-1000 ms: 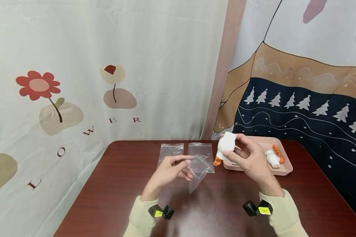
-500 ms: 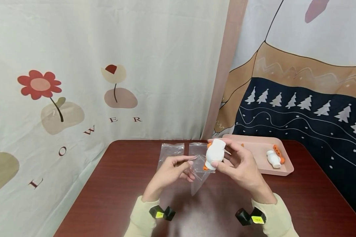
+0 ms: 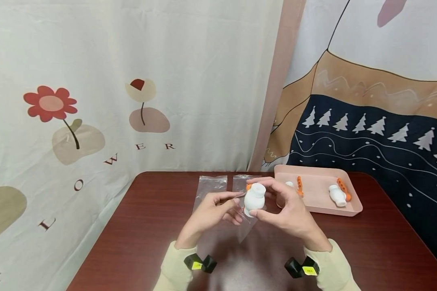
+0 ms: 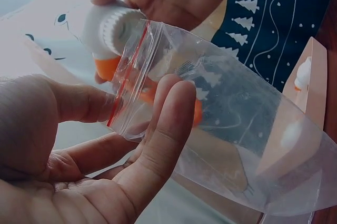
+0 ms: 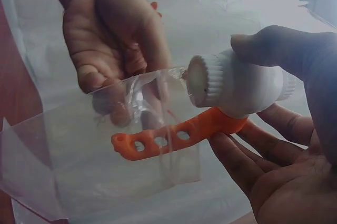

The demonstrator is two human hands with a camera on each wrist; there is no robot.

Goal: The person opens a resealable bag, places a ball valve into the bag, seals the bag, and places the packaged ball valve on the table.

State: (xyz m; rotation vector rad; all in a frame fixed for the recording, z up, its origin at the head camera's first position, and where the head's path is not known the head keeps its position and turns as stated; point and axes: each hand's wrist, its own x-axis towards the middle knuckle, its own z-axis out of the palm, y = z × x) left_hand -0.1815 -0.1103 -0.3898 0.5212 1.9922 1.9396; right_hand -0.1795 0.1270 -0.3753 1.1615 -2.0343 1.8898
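White fitting [image 3: 255, 200] with orange handle [image 5: 200, 125], one; clear zip bag [image 4: 247, 113], one: apparently mid-insertion.
Fitting pinched in my right hand [image 3: 289, 212] at the bag's mouth, handle seemingly entering; left hand [image 3: 211, 212] pinches the bag's edge. Next, I judge: spread the mouth, ease the body in.

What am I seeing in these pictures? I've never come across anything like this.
There's no machine working here, just a person's two bare hands at a dark red table. The wide picture comes from a camera worn on the head; the two close ones come from cameras on the wrists.

The right hand holds a rounded white piece with an orange handle. The left hand pinches a clear zip bag near its mouth.

Two more bags lie on the table. To the right, a pink tray holds more white and orange pieces.
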